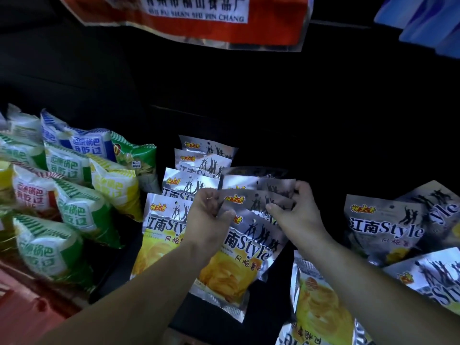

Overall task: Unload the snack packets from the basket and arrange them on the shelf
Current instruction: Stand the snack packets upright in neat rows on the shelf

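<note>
2 hands [251, 215] on packets' [251, 235] top edges

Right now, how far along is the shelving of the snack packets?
Partway. Done: a row of silver packets already stands on the dark shelf. In hand: left hand and right hand both grip the tops of more silver packets. Left: loose packets lie unsorted at right. The basket is not visible.
</note>
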A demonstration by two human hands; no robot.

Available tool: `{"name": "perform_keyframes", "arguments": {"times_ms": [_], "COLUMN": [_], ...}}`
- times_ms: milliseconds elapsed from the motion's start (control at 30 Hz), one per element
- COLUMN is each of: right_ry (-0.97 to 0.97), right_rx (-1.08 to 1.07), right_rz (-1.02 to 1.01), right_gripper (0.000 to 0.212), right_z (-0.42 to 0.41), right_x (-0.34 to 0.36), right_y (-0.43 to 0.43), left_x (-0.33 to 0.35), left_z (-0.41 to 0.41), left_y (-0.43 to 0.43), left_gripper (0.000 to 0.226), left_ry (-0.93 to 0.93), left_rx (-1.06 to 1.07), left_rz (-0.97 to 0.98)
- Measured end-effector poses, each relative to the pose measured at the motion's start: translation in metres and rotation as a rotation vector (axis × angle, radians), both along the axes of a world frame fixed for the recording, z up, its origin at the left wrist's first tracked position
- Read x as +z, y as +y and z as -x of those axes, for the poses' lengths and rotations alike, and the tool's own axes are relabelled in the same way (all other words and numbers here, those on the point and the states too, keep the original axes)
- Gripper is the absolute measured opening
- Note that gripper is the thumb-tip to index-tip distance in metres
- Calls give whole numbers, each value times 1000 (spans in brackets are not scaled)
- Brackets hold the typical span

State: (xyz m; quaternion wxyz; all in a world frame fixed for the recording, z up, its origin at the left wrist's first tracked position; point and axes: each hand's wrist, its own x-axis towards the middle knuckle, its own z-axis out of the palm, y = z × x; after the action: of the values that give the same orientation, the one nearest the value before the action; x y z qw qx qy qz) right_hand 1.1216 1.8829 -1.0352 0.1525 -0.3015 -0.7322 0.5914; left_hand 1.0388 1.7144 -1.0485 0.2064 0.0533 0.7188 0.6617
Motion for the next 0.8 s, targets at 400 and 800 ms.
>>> {"name": "perform_keyframes", "arguments": {"times_ms": [400,800], "right_ry": [-127,-15], "right_rx": [42,15], "right_rz": [-609,-507], "right_gripper": [54,5], "right_z": [40,51], "right_x": [23,22], "right_y": [16,17], "left_x": [-6,-7], "left_z": [1,8], "left_y": [-9,-6], "left_gripper": [14,16], "left_ry": [-77,-92], "left_rx": [86,64], "left_rz": [90,50]}}
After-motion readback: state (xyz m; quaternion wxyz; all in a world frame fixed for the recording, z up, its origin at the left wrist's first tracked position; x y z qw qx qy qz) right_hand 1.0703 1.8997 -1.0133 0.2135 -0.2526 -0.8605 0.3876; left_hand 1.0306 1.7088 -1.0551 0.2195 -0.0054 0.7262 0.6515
